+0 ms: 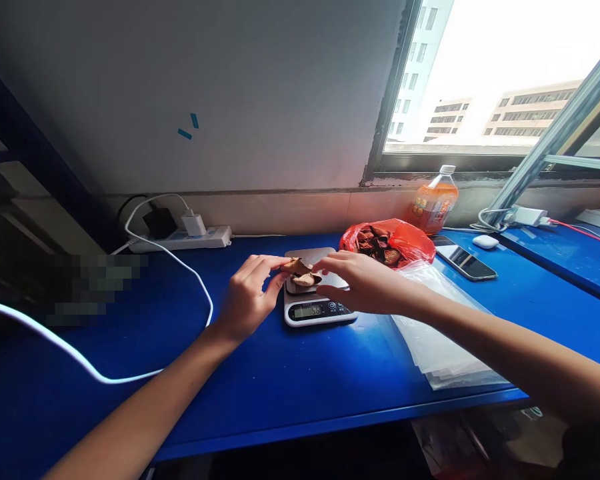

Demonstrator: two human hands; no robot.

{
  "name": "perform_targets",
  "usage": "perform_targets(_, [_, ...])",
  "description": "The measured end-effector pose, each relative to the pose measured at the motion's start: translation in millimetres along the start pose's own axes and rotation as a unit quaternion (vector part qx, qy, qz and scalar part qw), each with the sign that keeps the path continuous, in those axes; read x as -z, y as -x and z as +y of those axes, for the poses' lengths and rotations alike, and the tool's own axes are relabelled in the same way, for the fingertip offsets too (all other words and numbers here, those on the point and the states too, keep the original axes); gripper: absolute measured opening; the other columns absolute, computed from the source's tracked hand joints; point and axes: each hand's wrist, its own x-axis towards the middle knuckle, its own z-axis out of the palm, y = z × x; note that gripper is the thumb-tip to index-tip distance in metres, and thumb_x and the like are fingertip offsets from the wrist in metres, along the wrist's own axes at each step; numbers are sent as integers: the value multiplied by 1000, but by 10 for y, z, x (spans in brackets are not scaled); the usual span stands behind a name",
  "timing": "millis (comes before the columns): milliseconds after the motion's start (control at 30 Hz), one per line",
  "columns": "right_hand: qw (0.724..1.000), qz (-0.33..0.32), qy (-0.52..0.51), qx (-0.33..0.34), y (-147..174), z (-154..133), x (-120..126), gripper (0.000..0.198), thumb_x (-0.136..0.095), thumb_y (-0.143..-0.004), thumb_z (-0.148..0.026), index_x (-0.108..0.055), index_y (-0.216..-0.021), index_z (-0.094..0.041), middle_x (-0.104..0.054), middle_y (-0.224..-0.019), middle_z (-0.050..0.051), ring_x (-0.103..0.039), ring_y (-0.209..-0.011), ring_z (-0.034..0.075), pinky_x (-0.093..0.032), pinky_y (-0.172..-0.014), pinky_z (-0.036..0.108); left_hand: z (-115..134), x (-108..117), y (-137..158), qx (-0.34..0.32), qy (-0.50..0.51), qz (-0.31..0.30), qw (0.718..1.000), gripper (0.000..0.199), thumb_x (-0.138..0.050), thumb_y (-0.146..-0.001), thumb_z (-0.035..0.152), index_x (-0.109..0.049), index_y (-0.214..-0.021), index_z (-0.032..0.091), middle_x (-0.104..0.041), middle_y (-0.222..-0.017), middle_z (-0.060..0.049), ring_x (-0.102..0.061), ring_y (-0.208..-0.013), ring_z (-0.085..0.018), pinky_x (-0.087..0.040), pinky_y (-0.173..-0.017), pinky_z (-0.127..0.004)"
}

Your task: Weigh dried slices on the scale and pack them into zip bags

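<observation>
A white digital kitchen scale (321, 320) with a metal plate stands on the blue table, its display reading about 56. Over the plate, my left hand (253, 290) pinches a piece of dried peel (296, 267) between thumb and fingers. Another curled piece of dried peel (306, 280) lies on the plate just below. From the right, my right hand (357, 280) reaches over the scale with thumb and index finger apart, close to both pieces. Whether its fingertips touch them I cannot tell. Behind it sits a red plastic bag (415, 241) of dark dried peel (373, 243).
Clear plastic bags (445, 333) lie stacked right of the scale. A phone (465, 259), a white earbud case (485, 241) and a drink bottle (437, 200) stand farther back. At left are a power strip (215, 237) and a white cable (200, 287). A metal post crosses the window.
</observation>
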Motion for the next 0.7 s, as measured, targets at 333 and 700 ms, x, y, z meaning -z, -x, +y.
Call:
perform_targets(333, [996, 58, 43, -60, 281, 742, 67, 22, -51, -95, -31, -66, -104, -18, -72, -97, 8, -65, -83, 21, -48, -71, 32, -275, -126, -389, 79, -42, -77, 993, 11, -62, -89, 21, -70, -96, 19, -73, -99, -6, -65, -95, -25, -53, -80, -35])
perform_targets(700, [994, 82, 66, -1, 456, 825, -270, 19, -55, -94, -30, -69, -100, -19, -73, -97, 10, -64, -93, 25, -44, -84, 41, -353, -335, -404, 190, -11, -157, 969, 15, -60, -85, 20, -73, -90, 22, -78, -91, -1, -70, -80, -20, -53, -74, -29])
